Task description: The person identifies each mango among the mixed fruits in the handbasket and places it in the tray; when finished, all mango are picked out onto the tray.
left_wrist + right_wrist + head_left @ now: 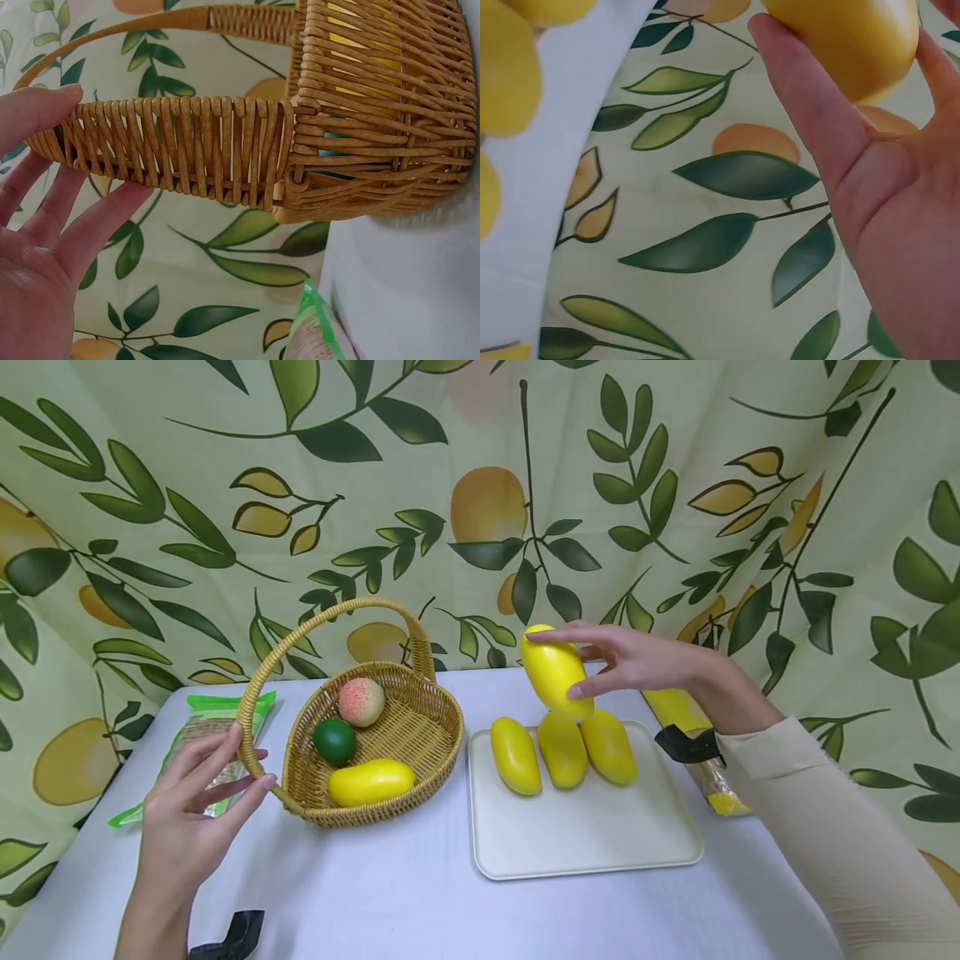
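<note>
Right hand (626, 656) spread only enough to span one mango (553, 672), pinched between thumb and fingers above the far edge of the tray (585, 835); left hand (191, 806) curled lightly around the basket handle (187, 142), with the thumb and fingers on opposite sides. Given the smooth-looking skin, best to press evenly on both flanks of the mango, firmly but without squeezing it out of the fingertips. Raise its lower end well above the three mangoes (516, 756) along the tray's far edge before any sideways motion, to avoid rolling them; overlapping the middle one in the head view, apart from the group in the right wrist view. With the left hand, steady rather than twist, so as not to tip the basket (367, 815) near the tabletop's (360, 893) far edge. Inside it, a yellow fruit (372, 783) by the near rim, a green fruit (335, 742) behind, and a pinkish peach (362, 702) toward the far rim. Farther out, mind the green-edged packet (213, 714) near the tabletop's left edge and the yellow bag (678, 710) beside the tray's far right corner, beneath the right forearm.
</note>
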The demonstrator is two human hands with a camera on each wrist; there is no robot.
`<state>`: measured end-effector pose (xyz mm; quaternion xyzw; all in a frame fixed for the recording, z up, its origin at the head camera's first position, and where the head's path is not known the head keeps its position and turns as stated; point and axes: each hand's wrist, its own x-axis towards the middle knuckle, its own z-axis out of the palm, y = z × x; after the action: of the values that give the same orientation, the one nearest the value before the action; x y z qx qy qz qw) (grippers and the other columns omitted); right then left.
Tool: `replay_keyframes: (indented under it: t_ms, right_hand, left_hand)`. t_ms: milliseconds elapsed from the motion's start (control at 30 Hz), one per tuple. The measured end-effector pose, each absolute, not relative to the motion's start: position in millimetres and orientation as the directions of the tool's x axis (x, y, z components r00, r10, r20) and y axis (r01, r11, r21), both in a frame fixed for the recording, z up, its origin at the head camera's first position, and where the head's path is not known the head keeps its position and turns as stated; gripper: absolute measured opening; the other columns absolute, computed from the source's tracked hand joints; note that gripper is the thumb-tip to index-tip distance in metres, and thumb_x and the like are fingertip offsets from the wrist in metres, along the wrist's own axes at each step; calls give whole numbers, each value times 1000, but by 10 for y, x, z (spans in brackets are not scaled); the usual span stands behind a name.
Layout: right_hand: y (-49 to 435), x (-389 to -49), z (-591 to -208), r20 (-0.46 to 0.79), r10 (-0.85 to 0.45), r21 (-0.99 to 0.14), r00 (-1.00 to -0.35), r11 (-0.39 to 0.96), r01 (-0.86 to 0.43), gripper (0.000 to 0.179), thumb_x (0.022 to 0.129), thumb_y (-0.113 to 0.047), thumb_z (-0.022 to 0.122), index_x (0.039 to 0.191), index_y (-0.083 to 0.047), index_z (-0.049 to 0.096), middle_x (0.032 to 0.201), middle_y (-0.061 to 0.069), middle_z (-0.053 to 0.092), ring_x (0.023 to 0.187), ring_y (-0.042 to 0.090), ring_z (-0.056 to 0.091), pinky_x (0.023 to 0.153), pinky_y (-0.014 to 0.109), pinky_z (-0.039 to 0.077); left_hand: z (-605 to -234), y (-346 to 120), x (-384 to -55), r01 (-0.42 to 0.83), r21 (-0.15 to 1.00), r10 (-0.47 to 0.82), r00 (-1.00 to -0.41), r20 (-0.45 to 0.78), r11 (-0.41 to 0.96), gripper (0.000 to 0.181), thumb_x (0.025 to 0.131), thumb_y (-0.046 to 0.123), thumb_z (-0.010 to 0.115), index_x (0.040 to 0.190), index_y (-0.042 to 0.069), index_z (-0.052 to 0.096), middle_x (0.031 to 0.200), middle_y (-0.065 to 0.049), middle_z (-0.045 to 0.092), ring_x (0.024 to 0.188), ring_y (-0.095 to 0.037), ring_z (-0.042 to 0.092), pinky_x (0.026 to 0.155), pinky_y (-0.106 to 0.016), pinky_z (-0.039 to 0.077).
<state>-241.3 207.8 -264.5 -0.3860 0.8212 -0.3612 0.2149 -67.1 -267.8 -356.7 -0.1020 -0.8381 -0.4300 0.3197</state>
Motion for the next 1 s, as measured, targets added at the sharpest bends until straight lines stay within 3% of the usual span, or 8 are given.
replay_keyframes:
  t_ms: [133,267,533,800,1000]
  right_hand:
    - [2183,-2325,-2744,-72,-779,-748,-623,455,-483,71,97,-17,67,159,-27,36,166,8,26,142,43,45,110,67,47]
    - [2263,-2231,-2835,-76,-759,-746,-646,473,-468,71,97,-20,68,159,-28,36,166,9,21,141,49,43,107,68,50]
    - [2361,-2059,-3094,-73,-736,-754,-673,483,-446,77,92,-22,75,158,-29,37,162,11,29,136,41,49,107,64,51]
    - [2356,-1800,-3323,-155,-690,-781,-707,524,-340,77,90,-29,78,156,-36,40,165,11,22,139,39,44,107,53,50]
    - [2341,-1656,-3509,-160,-718,-804,-678,493,-332,79,90,-27,79,158,-30,39,168,13,14,146,46,34,106,59,55]
  left_hand:
    - [-3577,-2683,-680,463,654,-96,-768,633,598,78,66,-31,76,137,-1,62,126,15,61,106,8,66,77,-5,57]
    - [-3588,-2692,-677,481,652,-90,-761,642,587,78,66,-32,75,137,-2,62,126,15,61,106,8,66,77,-5,57]
    - [-3580,-2686,-656,468,650,-95,-765,637,599,78,66,-31,75,137,-2,62,126,17,61,106,9,66,77,-5,57]
    - [-3580,-2681,-667,465,654,-103,-764,637,597,78,66,-31,75,137,-1,62,127,15,61,107,8,66,77,-4,56]
    - [-3580,-2684,-686,474,647,-94,-759,644,597,78,66,-31,75,137,-1,62,126,15,61,107,8,66,77,-4,56]
